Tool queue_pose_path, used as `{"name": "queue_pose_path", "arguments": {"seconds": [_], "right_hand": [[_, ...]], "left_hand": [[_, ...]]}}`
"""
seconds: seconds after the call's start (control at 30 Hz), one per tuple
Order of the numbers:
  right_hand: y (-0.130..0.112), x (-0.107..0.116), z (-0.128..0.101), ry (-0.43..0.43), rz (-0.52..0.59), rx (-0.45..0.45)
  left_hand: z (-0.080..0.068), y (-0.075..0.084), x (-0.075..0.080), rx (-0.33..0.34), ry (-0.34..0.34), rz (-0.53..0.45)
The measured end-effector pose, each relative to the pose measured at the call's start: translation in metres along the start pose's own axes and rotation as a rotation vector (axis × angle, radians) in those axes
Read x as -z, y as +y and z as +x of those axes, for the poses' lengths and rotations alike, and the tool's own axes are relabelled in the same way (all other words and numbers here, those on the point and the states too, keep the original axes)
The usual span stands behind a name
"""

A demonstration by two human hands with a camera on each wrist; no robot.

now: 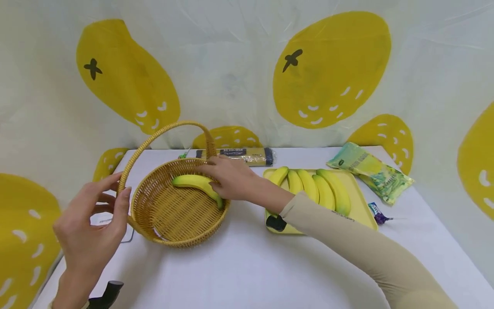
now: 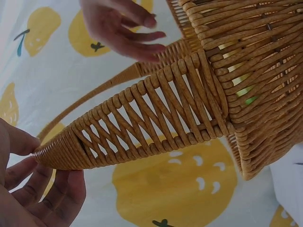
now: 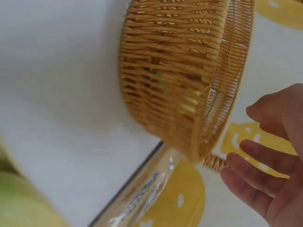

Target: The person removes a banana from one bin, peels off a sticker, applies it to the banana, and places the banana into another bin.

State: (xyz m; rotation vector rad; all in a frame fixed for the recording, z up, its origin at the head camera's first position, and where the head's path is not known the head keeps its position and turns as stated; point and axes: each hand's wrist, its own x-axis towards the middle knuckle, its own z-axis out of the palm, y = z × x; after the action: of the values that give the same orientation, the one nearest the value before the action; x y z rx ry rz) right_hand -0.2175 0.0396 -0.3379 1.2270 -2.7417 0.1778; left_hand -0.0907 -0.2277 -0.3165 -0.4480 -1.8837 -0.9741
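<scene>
— Where's the banana (image 1: 197,183) right now?

— Lying in the wicker basket (image 1: 173,225), toward the 1 o'clock side of the bowl, its stem end up against the rim at about 3 o'clock. My right hand (image 1: 228,180) is over the rim there, fingers fairly straight and relaxed, touching the fruit, not curled round it.

— And your other hand?

— My left hand (image 1: 90,223) is at the basket's 9 o'clock, fingers loosely spread beside the foot of the handle (image 1: 162,134); whether they press on it, I can't tell.

— How will the banana handle?

— I judge it light, smooth-skinned and a bit slippery, firm but easy to bruise. I'd take it round the middle of the curve with thumb opposite fingers, gently. The basket looks stiff and light; best held at the handle.

— Anything else nearby?

— 5 more bananas (image 1: 314,189) on a yellow tray (image 1: 364,210) at 3 o'clock from the basket.
</scene>
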Motion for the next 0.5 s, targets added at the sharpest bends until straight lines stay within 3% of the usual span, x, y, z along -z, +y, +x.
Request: {"name": "queue_pose_path", "arguments": {"seconds": [0.3,0.5], "right_hand": [[0.014,0.013,-0.034,0.188,0.026,0.04],[0.023,0.021,-0.057,0.234,0.055,0.029]], "left_hand": [[0.0,0.0,0.0,-0.014,0.009,0.018],[-0.002,-0.002,0.001,-0.008,-0.016,0.046]]}}
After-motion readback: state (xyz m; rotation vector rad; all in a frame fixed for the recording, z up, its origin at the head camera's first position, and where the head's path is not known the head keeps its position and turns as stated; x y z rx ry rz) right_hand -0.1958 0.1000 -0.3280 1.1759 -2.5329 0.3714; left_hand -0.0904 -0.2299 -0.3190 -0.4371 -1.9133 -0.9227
